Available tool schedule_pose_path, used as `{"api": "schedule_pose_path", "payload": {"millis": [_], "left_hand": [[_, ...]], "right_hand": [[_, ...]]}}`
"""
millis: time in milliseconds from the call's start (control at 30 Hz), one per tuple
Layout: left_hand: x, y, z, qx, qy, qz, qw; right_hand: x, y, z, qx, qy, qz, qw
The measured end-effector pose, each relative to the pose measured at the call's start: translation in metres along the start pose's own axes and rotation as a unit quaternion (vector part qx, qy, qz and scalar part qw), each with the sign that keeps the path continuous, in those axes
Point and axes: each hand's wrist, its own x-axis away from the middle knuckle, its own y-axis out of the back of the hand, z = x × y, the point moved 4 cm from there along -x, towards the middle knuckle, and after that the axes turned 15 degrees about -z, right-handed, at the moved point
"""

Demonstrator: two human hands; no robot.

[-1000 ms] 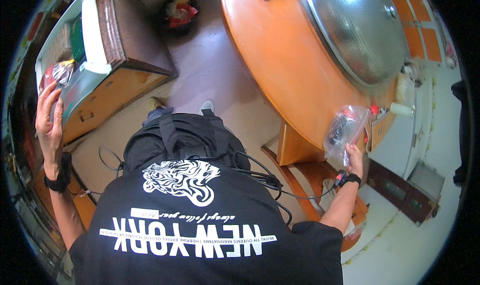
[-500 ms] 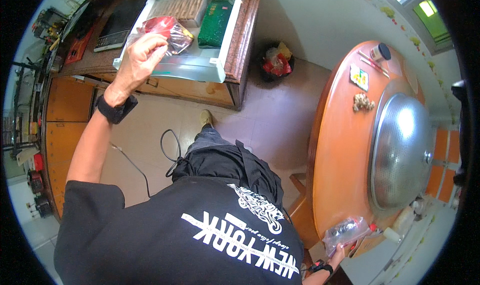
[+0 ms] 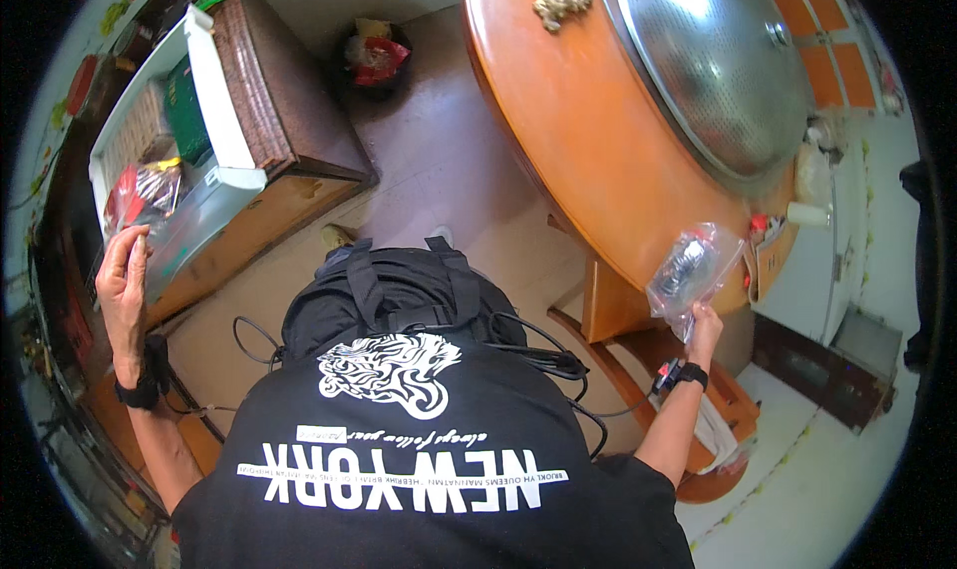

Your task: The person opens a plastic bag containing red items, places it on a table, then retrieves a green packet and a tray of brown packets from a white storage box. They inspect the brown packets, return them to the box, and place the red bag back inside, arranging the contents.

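My left hand (image 3: 123, 280) is at the left, fingers pinched together on the loose edge of a clear plastic bag (image 3: 158, 185) with red, yellow and dark contents. That bag lies at the near end of a white drawer-like tray (image 3: 227, 110). Also in the tray are a dark green package (image 3: 184, 110) and a pale ribbed block (image 3: 135, 130). On the right, my right hand (image 3: 704, 332) grips the gathered neck of another clear plastic bag (image 3: 688, 265) holding something dark. This bag is at the near edge of the round orange-brown table (image 3: 558, 120).
A large domed metal cover (image 3: 713, 70) sits on the table, with a ginger-like knobbly root (image 3: 561, 8) beside it. A bin (image 3: 379, 60) with red and yellow wrappers stands by the wall. A wooden stool (image 3: 718, 449) is below the table. Black cables (image 3: 543, 360) hang at my waist.
My view has turned toward the table, bringing my right hand and its bag fully into sight. The left hand remains by the tray, fingers still pinched.
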Motion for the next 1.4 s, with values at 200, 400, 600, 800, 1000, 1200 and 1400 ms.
{"api": "schedule_pose_path", "payload": {"millis": [200,400,600,800,1000,1200,1400], "left_hand": [[-0.027,-0.029,-0.026,0.013,-0.065,0.041,0.997],[-0.032,-0.050,-0.052,-0.013,-0.121,0.062,0.991],[-0.033,-0.052,-0.055,-0.032,-0.138,0.060,0.988],[-0.041,-0.036,-0.052,-0.052,-0.175,0.023,0.983],[-0.081,-0.007,0.008,-0.011,-0.058,-0.029,0.998],[-0.152,-0.010,0.057,-0.090,-0.078,0.076,0.990],[-0.194,-0.076,0.074,-0.177,-0.056,0.168,0.968]], "right_hand": [[0.028,-0.004,-0.008,0.077,0.088,-0.112,0.987],[0.050,-0.011,0.000,0.005,0.031,-0.083,0.996],[0.076,-0.022,-0.001,-0.124,-0.156,0.011,0.980],[0.082,-0.019,0.000,-0.147,-0.111,0.010,0.983],[0.127,-0.022,0.043,-0.191,-0.110,-0.013,0.975],[0.163,-0.090,0.167,-0.275,0.017,0.149,0.950],[0.222,-0.174,0.253,-0.230,0.063,0.364,0.900]]}}
